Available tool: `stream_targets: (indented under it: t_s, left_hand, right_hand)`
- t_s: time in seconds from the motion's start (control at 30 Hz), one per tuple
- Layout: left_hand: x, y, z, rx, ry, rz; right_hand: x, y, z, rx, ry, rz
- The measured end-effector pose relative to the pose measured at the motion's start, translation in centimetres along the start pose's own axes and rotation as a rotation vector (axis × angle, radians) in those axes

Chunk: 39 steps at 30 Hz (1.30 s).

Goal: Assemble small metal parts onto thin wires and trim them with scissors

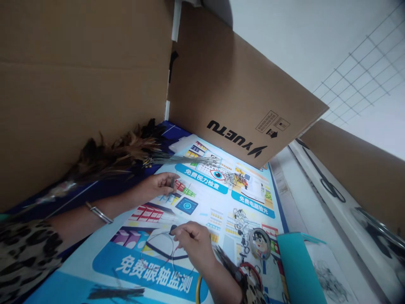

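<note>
My left hand [165,184] is closed in a pinch above the printed sheet, with a small dark piece at its fingertips that I cannot make out. Nearer to me, my right hand [193,241] pinches a thin wire loop [173,253] with a small dark bit by the fingertips. The loop hangs over the blue lettered banner. A bundle of thin grey wires [186,160] lies beyond my left hand. Below my hands is another dark bundle of short strands [115,292]. Part of a yellow handle [198,289] shows beside my right forearm.
Dark brown feathers [117,154] lie along the left cardboard wall [79,84]. To the right are a round cartoon-face tin [260,243], small metal pieces [242,223], red handles [253,270], a teal box [299,270] and black scissors [332,190]. A cardboard panel [228,93] stands behind.
</note>
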State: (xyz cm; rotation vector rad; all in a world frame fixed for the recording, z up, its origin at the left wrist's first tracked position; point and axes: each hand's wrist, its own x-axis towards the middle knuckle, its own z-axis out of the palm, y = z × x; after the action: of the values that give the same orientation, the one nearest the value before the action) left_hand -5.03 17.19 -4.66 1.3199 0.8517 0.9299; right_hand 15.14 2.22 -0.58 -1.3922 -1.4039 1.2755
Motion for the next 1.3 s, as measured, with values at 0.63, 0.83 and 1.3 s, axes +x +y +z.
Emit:
stream_targets:
  t_s: [0.63, 0.83, 1.3]
  left_hand:
    - [-1.0, 0.6, 1.7, 0.297, -0.161, 0.004]
    - [-1.6, 1.4, 2.0, 0.26, -0.141, 0.12]
    - [-1.3, 0.4, 2.2, 0.277, -0.162, 0.089]
  right_hand:
    - [-0.1, -2.6, -1.4, -0.243, 0.085, -0.252]
    - [0.2, -5.0, -4.0, -0.733, 0.109, -0.292]
    - [2.8, -5.0, -2.4, -0.793, -0.088, -0.372]
